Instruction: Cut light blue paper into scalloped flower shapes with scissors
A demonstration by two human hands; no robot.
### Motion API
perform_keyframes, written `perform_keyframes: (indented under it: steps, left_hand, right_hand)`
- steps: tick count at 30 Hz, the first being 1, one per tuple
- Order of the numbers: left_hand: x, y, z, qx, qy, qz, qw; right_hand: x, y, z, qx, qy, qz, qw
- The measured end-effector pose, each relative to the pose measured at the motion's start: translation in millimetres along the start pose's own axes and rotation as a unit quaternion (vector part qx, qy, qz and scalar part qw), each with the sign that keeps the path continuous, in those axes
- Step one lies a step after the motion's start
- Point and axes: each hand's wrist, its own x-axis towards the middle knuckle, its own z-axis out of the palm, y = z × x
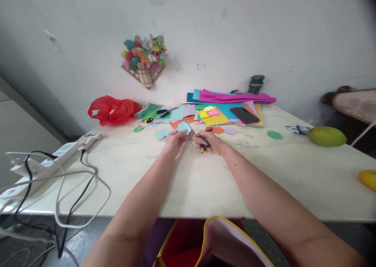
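My left hand [175, 141] pinches a light blue paper flower [183, 128] with a scalloped edge. In my right hand [214, 141] is a pair of scissors [205, 140] with black handles, its blades pointing up and left beside the flower's right edge. Whether the blades touch the paper I cannot tell. Another pale blue scalloped cutout [163, 134] lies left of my left hand. Beyond my right hand lie an orange cutout [217, 130] and a lilac one [230, 131]. Small paper scraps [245, 140] are scattered around my right hand.
Coloured paper sheets [219, 120], a dark phone [244, 115] and a second pair of scissors [166, 111] lie towards the wall. A red plastic bag [113, 110] sits back left. Power strips [58, 153] with cables line the left side. A green-yellow fruit [326, 136] rests at right.
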Motion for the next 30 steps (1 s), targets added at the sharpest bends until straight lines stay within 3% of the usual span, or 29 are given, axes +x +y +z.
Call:
perform_keyframes:
  steps: [30]
  left_hand:
    - [-0.9, 1.5, -0.9, 0.010, 0.005, 0.002, 1.000]
  right_hand:
    - [-1.5, -3.4, 0.4, -0.004, -0.006, 0.007, 1.000]
